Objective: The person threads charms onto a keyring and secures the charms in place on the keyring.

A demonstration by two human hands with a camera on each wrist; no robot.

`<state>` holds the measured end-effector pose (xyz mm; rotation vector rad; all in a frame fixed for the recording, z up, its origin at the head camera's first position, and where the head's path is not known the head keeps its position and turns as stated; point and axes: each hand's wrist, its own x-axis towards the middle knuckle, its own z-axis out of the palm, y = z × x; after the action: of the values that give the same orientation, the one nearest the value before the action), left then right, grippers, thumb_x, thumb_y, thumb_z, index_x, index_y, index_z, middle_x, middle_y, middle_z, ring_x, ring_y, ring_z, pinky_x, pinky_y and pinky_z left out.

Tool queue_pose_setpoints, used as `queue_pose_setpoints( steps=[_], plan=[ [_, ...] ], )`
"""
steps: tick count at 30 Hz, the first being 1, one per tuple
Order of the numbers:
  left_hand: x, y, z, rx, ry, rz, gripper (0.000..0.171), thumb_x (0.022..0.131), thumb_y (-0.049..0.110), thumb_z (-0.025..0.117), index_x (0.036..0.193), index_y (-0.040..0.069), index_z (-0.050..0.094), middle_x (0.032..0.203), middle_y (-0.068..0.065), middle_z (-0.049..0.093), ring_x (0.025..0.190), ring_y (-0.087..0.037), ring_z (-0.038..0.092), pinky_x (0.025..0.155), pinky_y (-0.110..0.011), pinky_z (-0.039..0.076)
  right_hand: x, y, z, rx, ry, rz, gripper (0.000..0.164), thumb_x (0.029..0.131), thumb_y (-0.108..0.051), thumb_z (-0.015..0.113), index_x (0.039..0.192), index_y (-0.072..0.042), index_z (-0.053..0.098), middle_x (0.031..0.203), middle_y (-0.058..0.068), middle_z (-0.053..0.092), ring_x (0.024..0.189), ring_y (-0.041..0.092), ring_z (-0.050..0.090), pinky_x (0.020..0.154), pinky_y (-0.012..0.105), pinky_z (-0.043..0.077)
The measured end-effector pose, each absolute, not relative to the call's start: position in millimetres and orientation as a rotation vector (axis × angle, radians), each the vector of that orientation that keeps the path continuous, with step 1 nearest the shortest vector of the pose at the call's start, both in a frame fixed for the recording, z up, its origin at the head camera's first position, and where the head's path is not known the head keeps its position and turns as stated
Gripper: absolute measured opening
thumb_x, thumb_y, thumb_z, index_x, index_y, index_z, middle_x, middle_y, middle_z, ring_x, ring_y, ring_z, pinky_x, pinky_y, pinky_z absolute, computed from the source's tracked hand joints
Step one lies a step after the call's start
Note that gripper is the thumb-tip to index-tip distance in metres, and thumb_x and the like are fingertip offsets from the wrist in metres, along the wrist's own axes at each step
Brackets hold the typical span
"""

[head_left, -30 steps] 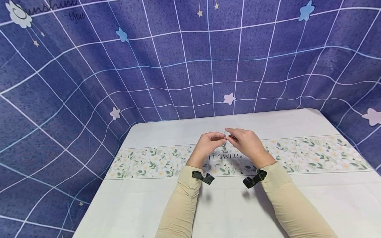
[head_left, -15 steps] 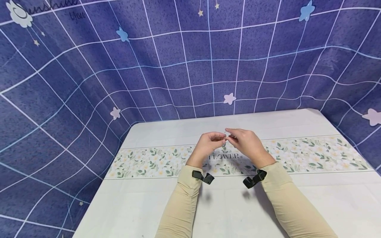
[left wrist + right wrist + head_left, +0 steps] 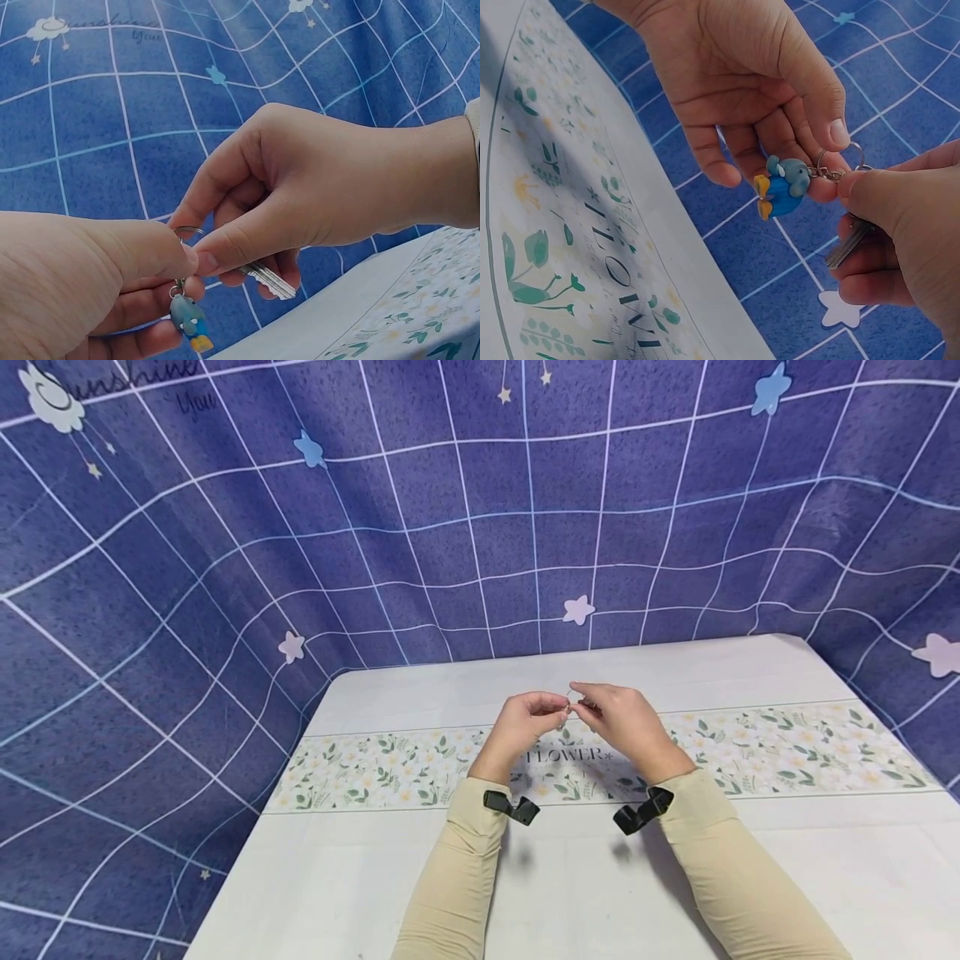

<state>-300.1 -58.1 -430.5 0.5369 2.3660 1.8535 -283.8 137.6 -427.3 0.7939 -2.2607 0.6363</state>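
Observation:
My left hand [image 3: 517,727] and right hand [image 3: 630,727] meet above the table, fingertips close together on a small keychain. A thin metal key ring [image 3: 863,154] shows between them in the right wrist view, with the left thumb and fingers pinching it on one side. From a short chain [image 3: 826,173] hangs a grey-blue elephant charm [image 3: 786,186] with yellow feet, beside the left fingers. The right thumb and index finger pinch the ring's other side. A silver key [image 3: 271,281] sticks out below the right fingers. The ring's gripped parts are hidden by fingertips.
Below the hands lies a white tabletop [image 3: 360,877] with a floral band [image 3: 780,752] printed across it. Blue grid-patterned cloth [image 3: 480,552] hangs behind and at the sides. Black wrist mounts [image 3: 512,807] sit at both cuffs.
The hands stay in nearly the same place. The charm below the left fingers has shifted slightly, and the right fingertips have moved very little.

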Motion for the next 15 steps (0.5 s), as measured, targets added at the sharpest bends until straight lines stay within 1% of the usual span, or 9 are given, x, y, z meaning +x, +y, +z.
queue_pose_setpoints(
  steps=[4, 9, 15],
  plan=[
    [-299.8, -57.7, -430.9, 0.526, 2.334, 1.882, 0.022, 0.094, 0.010, 0.073, 0.114, 0.003, 0.074, 0.108, -0.009, 0.073, 0.093, -0.013, 0.065, 0.083, -0.028, 0.054, -283.8, 137.8, -427.0, 0.790, -2.272, 0.633, 0.033, 0.090, -0.009, 0.077, 0.120, 0.001, 0.071, 0.091, 0.013, 0.076, 0.070, 0.021, 0.071, 0.065, 0.038, 0.059],
    [-300.1, -58.3, -430.8, 0.514, 2.310, 1.862, 0.024, 0.095, 0.012, 0.072, 0.117, 0.003, 0.072, 0.109, -0.008, 0.071, 0.095, -0.013, 0.064, 0.085, -0.029, 0.054, -283.7, 138.0, -426.2, 0.792, -2.271, 0.633, 0.033, 0.090, -0.009, 0.076, 0.121, 0.001, 0.071, 0.093, 0.014, 0.076, 0.071, 0.021, 0.072, 0.065, 0.037, 0.059],
    [-299.2, -60.0, -430.7, 0.514, 2.310, 1.782, 0.027, 0.094, 0.010, 0.072, 0.120, 0.003, 0.070, 0.100, -0.006, 0.070, 0.090, -0.013, 0.064, 0.083, -0.029, 0.053, -284.0, 139.2, -426.7, 0.788, -2.254, 0.635, 0.032, 0.090, -0.007, 0.076, 0.120, 0.001, 0.071, 0.094, 0.013, 0.076, 0.071, 0.021, 0.072, 0.066, 0.037, 0.059]
  ],
)
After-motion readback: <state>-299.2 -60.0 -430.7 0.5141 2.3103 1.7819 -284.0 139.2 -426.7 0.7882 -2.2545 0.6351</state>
